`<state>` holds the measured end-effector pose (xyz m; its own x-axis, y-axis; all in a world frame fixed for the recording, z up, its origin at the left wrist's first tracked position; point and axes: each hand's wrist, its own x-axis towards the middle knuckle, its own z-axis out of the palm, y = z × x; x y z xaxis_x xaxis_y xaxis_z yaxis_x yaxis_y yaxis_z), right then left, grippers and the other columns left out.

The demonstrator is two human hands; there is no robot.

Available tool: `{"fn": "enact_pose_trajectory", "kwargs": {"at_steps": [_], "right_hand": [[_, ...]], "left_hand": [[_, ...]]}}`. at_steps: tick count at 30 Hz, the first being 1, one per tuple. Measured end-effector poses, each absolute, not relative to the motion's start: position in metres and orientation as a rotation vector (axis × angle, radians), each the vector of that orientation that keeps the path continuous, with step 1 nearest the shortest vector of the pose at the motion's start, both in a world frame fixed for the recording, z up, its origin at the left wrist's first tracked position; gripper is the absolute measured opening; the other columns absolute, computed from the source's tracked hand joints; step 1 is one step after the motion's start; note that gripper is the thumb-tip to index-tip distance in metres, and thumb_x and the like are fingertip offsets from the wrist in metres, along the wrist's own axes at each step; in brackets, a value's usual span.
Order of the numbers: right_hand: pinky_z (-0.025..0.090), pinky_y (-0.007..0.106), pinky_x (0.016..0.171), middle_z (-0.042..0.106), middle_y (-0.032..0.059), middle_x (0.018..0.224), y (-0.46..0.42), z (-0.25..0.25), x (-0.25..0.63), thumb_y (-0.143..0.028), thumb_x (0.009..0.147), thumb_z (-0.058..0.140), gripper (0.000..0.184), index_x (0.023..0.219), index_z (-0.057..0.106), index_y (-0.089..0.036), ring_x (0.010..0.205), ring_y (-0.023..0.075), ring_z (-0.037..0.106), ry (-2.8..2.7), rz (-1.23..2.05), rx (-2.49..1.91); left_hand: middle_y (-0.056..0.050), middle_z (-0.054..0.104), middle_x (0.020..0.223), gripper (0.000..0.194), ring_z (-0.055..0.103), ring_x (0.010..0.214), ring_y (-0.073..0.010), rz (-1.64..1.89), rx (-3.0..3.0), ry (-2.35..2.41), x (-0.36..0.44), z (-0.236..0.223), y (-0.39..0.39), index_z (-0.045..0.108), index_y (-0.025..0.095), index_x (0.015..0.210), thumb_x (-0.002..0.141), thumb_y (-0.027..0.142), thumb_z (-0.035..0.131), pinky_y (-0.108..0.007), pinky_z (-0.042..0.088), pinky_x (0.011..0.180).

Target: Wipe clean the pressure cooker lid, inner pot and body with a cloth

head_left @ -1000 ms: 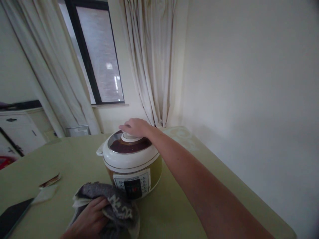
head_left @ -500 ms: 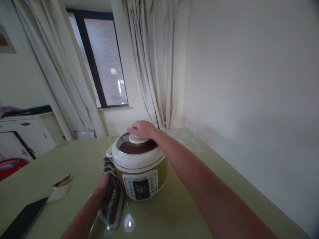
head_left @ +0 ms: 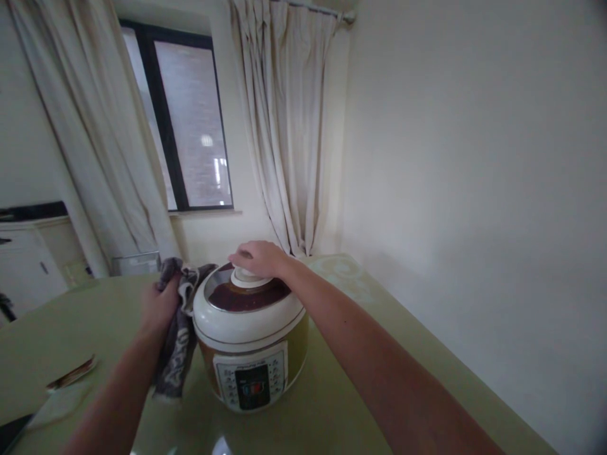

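Note:
A round electric pressure cooker (head_left: 251, 332) with a white rim, a dark red lid top and a front control panel (head_left: 253, 385) stands on the table. My right hand (head_left: 258, 258) is closed over the knob (head_left: 247, 278) on its lid. My left hand (head_left: 164, 303) grips a grey-and-white patterned cloth (head_left: 175, 360) at the cooker's left side, close to the lid's edge. The cloth hangs down from the fist, and part of it reaches the rim.
The green tabletop (head_left: 114, 316) carries a small brown-and-white item (head_left: 71, 373) and a dark flat object (head_left: 14, 433) at the left. A white wall (head_left: 474, 189) rises along the right. Curtains (head_left: 289, 126), a window (head_left: 194, 126) and a white cabinet (head_left: 28, 272) stand behind.
My left hand has risen with the cloth from the cooker's lower left side to about lid height. My right hand stays on the knob. The view has shifted slightly.

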<state>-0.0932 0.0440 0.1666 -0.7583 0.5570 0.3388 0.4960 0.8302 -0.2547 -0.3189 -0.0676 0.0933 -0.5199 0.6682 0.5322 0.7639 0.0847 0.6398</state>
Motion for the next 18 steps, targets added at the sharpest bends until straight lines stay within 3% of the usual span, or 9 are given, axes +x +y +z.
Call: {"fn": "enact_pose_trajectory", "kwargs": {"at_steps": [3,7,9,12,15,18], "right_hand": [[0.048,0.033,0.100,0.075,0.0042,0.140,0.048,0.164,-0.093,-0.050,0.116,0.034,0.047,0.125,0.075,-0.027,0.127,0.0244,0.068,-2.584,0.344,-0.771],[0.041,0.040,0.120,0.060,0.0061,0.162,0.052,0.161,-0.091,-0.037,0.117,0.026,0.048,0.147,0.062,-0.025,0.148,0.0250,0.056,-2.536,0.353,-0.728],[0.039,0.040,0.123,0.058,0.0072,0.163,0.053,0.160,-0.091,-0.033,0.116,0.029,0.045,0.150,0.058,-0.024,0.149,0.0243,0.055,-2.519,0.332,-0.707],[0.041,0.041,0.121,0.063,0.0044,0.157,0.053,0.162,-0.090,-0.030,0.115,0.033,0.041,0.147,0.059,-0.027,0.142,0.0241,0.060,-2.510,0.372,-0.709],[0.044,0.041,0.117,0.068,0.0036,0.150,0.055,0.162,-0.088,-0.031,0.112,0.042,0.041,0.149,0.057,-0.029,0.133,0.0246,0.065,-2.496,0.490,-0.668],[0.047,0.040,0.113,0.077,0.0049,0.132,0.060,0.162,-0.091,-0.040,0.113,0.038,0.043,0.142,0.066,-0.026,0.122,0.0255,0.070,-2.420,0.683,-0.648]], "left_hand": [[0.004,0.044,0.060,0.043,0.057,0.069,-0.0147,-1.574,-1.278,-2.205,-0.305,0.119,-0.071,0.058,0.017,0.074,0.091,0.056,0.051,-0.021,0.039,0.056],[0.001,0.061,0.072,0.048,0.058,0.072,-0.0168,-1.598,-1.827,-1.944,-0.276,0.144,-0.069,0.063,0.018,0.078,0.090,0.063,0.053,-0.028,0.052,0.068],[-0.005,0.073,0.092,0.046,0.067,0.089,-0.0233,-1.429,-2.084,-1.752,-0.263,0.144,-0.068,0.069,0.019,0.092,0.091,0.062,0.052,-0.036,0.058,0.086],[-0.014,0.075,0.122,0.050,0.069,0.116,-0.0328,-1.123,-2.039,-1.760,-0.248,0.139,-0.070,0.068,0.018,0.121,0.097,0.057,0.047,-0.046,0.054,0.104],[-0.017,0.076,0.120,0.050,0.073,0.110,-0.0373,-0.774,-1.845,-2.028,-0.235,0.140,-0.083,0.063,0.019,0.132,0.104,0.052,0.039,-0.050,0.057,0.095],[-0.016,0.077,0.112,0.042,0.076,0.098,-0.0359,-0.470,-1.762,-2.115,-0.212,0.146,-0.104,0.065,0.019,0.124,0.106,0.048,0.041,-0.046,0.058,0.085]]}}
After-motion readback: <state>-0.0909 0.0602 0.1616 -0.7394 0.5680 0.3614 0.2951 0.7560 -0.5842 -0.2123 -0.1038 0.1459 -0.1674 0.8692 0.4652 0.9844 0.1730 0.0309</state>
